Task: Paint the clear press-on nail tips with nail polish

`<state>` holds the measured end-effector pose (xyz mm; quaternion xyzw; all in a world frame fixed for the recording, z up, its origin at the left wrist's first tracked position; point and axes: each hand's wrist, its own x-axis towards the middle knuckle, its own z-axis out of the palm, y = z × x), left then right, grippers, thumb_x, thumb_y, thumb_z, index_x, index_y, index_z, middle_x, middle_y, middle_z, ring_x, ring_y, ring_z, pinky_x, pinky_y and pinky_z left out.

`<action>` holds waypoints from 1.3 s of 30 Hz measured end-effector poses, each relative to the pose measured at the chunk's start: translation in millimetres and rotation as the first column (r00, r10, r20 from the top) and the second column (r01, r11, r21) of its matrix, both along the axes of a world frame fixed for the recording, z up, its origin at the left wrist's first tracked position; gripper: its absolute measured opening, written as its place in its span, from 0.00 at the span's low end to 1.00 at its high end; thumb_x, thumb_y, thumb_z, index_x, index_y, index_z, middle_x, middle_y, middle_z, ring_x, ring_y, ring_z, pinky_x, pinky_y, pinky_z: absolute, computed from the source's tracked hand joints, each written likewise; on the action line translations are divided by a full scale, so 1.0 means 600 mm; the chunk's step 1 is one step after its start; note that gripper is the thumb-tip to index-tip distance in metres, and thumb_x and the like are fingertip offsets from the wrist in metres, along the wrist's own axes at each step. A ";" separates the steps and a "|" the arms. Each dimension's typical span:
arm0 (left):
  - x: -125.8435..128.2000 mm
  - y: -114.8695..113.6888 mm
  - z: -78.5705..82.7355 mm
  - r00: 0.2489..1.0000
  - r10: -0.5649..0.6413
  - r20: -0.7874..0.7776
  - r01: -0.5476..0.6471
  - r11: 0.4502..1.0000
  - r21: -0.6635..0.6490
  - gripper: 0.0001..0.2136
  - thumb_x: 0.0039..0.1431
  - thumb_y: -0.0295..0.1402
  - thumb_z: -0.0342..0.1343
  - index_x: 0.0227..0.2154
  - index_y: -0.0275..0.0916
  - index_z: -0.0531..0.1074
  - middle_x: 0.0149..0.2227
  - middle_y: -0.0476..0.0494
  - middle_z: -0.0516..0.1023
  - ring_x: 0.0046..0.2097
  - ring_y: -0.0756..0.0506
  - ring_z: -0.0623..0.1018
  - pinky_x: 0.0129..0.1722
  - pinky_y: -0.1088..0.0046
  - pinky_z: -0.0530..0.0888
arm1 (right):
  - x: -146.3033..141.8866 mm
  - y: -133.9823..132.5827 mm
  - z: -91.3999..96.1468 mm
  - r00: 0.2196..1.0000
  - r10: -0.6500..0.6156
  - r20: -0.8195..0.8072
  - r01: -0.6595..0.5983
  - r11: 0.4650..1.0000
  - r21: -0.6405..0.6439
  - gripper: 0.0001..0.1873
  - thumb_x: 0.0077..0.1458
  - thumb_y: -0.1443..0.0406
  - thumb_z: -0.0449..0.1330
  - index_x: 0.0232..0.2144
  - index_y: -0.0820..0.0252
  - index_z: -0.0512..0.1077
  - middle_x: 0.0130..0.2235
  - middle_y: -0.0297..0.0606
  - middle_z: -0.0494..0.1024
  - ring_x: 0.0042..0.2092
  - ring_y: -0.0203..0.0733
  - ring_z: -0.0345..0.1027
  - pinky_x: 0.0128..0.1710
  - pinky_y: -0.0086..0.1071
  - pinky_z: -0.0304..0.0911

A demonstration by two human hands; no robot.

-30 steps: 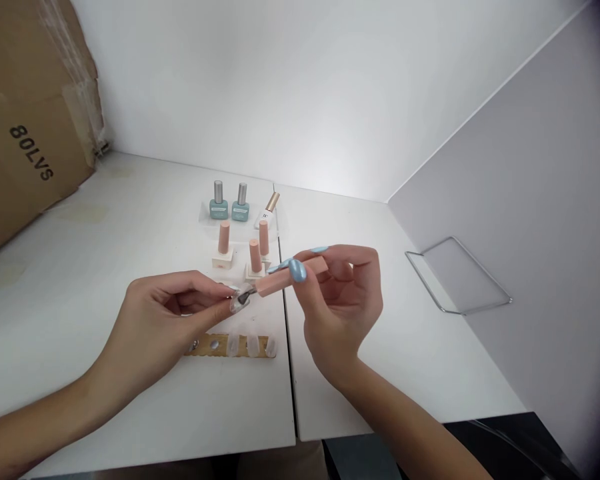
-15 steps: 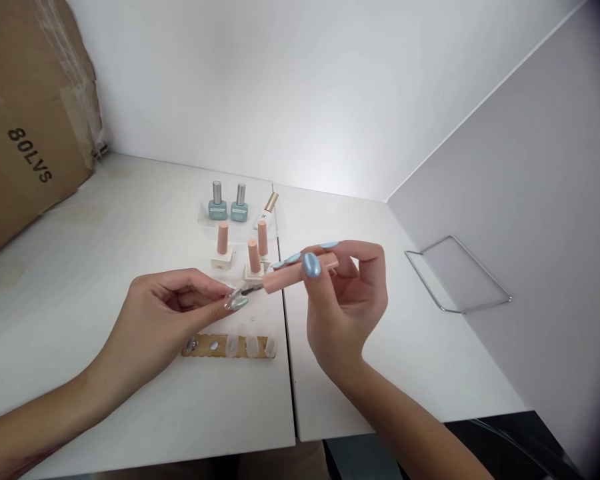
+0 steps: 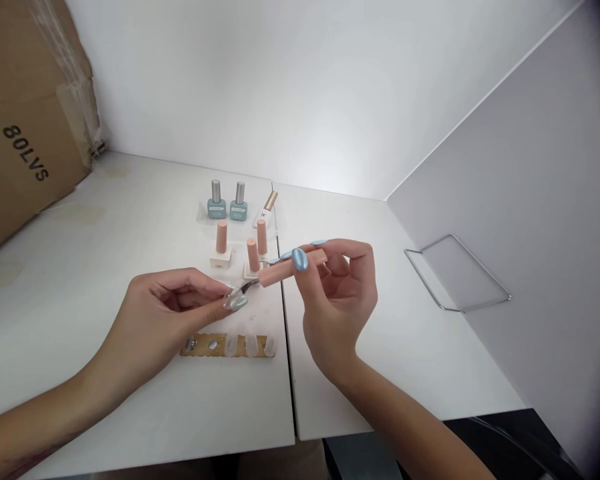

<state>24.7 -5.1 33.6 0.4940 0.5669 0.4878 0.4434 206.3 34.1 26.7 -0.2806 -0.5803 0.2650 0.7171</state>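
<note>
Between thumb and fingertips, my left hand (image 3: 173,307) pinches a clear false nail (image 3: 234,297). My right hand (image 3: 337,303) grips a nail polish brush by its pink cap (image 3: 280,272); the dark bristles (image 3: 251,285) touch the clear nail. Below my left hand lies a gold strip (image 3: 220,345) with round silver spots and several clear false nails (image 3: 251,345) on it. Just behind the brush stand pink-capped polish bottles (image 3: 221,245), one of them (image 3: 253,257) partly covered by the brush and hands.
Two teal polish bottles (image 3: 217,208) and a tilted white bottle with a gold cap (image 3: 266,211) sit in a clear tray at the back. A cardboard box (image 3: 30,133) is at the left. A metal wire frame (image 3: 453,310) rests by the right wall. A dark seam (image 3: 287,373) splits the table.
My right hand has shifted slightly left and tilted the brush, with the bristles still at the false nail. My left hand has stayed nearly in place.
</note>
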 end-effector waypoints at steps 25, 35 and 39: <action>-0.006 -0.001 -0.002 0.998 -0.024 0.052 0.023 1.000 0.008 0.06 0.42 0.33 0.75 0.20 0.45 0.83 0.22 0.49 0.84 0.27 0.46 0.85 0.27 0.80 0.82 | -0.004 0.003 -0.005 0.999 0.023 -0.028 -0.024 0.999 -0.034 0.10 0.62 0.64 0.67 0.37 0.51 0.67 0.25 0.23 0.74 0.31 0.36 0.78 0.36 0.35 0.79; -0.015 -0.001 -0.004 0.994 -0.049 0.095 0.049 0.999 0.006 0.06 0.42 0.33 0.76 0.22 0.46 0.84 0.25 0.48 0.86 0.30 0.44 0.87 0.31 0.78 0.84 | -0.008 0.003 0.002 0.997 -0.024 -0.071 0.024 1.000 0.006 0.11 0.62 0.60 0.68 0.38 0.50 0.67 0.27 0.24 0.73 0.31 0.36 0.78 0.32 0.34 0.79; -0.013 0.001 0.002 0.998 -0.024 0.062 0.023 1.000 0.015 0.05 0.43 0.32 0.75 0.21 0.45 0.83 0.25 0.47 0.86 0.29 0.45 0.86 0.29 0.77 0.82 | -0.014 -0.006 0.009 0.997 0.074 0.012 -0.075 0.989 0.127 0.08 0.64 0.62 0.66 0.39 0.49 0.68 0.26 0.24 0.74 0.30 0.37 0.79 0.31 0.35 0.82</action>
